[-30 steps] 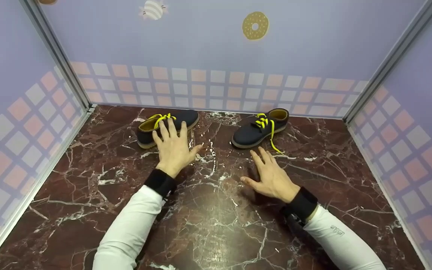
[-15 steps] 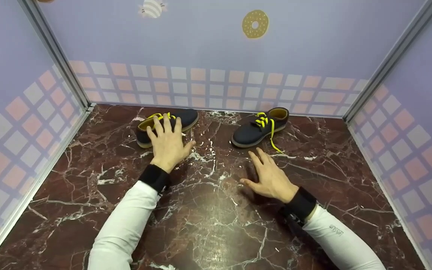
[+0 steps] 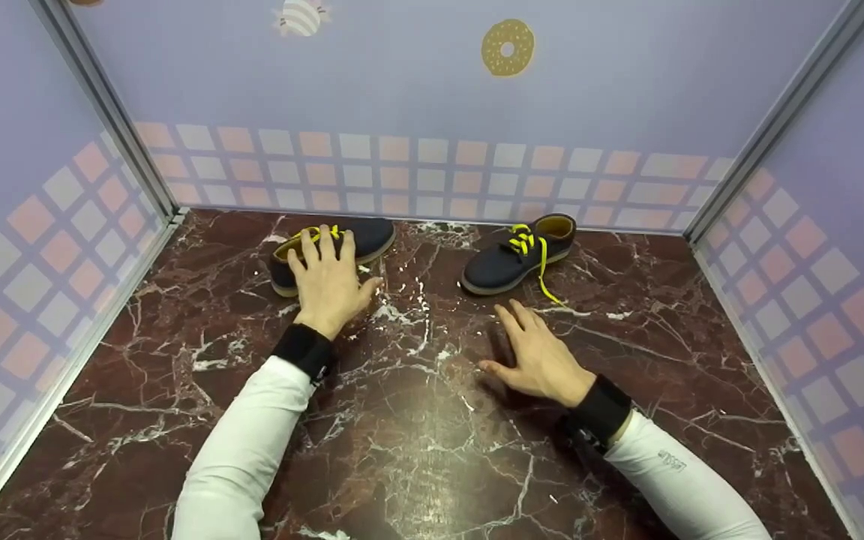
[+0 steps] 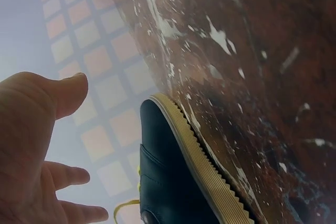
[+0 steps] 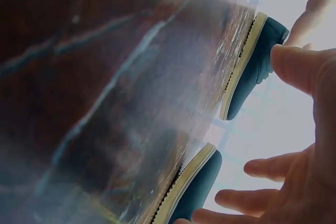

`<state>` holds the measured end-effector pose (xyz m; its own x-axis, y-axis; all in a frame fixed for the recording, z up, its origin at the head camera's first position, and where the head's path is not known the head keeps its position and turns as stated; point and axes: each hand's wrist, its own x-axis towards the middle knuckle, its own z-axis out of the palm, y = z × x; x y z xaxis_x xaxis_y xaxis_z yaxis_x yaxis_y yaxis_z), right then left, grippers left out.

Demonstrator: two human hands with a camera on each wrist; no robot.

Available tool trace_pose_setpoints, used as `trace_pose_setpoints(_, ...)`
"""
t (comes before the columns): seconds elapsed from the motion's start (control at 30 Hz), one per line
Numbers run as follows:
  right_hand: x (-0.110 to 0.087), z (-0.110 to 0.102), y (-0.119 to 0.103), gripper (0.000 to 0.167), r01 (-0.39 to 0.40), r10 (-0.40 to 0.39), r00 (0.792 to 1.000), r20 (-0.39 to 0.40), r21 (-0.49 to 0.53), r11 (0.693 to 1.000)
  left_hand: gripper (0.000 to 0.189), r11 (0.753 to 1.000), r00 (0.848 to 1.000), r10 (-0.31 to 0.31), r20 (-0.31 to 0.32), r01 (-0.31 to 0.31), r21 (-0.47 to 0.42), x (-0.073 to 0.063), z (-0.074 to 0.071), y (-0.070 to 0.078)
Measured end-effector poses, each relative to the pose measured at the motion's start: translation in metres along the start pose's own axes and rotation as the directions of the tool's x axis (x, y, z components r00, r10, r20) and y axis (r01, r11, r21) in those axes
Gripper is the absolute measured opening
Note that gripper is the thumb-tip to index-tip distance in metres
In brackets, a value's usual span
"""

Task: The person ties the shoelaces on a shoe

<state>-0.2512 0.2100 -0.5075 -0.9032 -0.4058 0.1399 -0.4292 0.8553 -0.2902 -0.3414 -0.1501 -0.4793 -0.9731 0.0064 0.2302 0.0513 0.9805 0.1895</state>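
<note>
Two dark navy lace-up shoes with yellow laces and pale soles stand on the floor by the back wall. The left shoe [image 3: 368, 238] points its toe to the right; my left hand [image 3: 327, 289] is spread in front of it, fingers overlapping its laces in the head view. In the left wrist view that shoe [image 4: 165, 166] lies beside the fingers, with a gap to the thumb. The right shoe [image 3: 503, 262] points its toe left, one lace trailing onto the floor. My right hand [image 3: 544, 360] hovers just in front of it, fingers relaxed, holding nothing.
The floor [image 3: 432, 420] is glossy dark red marble pattern with white veins. A lilac back wall [image 3: 417, 90] with printed tiles and a doughnut rises right behind the shoes. Side walls [image 3: 837, 247] enclose the floor on both sides.
My left hand has shifted slightly left and up over the left shoe, its fingers now further across the laces. The right hand and both shoes have stayed nearly in place.
</note>
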Motion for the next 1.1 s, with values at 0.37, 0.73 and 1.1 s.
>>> trace_pose_setpoints(0.37,-0.001,0.003,0.001,0.102,0.009,-0.009,1.000,0.012,-0.004,1.000,0.099,1.000,1.000,-0.026,0.010,0.025,0.012,0.009,0.008,-0.014)
trace_pose_setpoints(0.73,-0.001,0.005,0.000,0.101,0.011,-0.011,1.000,0.010,-0.004,1.000,0.100,0.999,1.000,-0.027,-0.007,0.027,0.020,0.020,0.006,-0.018)
trace_pose_setpoints(1.1,0.000,0.006,-0.002,0.099,-0.001,0.001,1.000,0.019,-0.008,1.000,0.099,0.999,0.999,-0.041,0.027,0.040,0.036,0.030,0.009,-0.027)
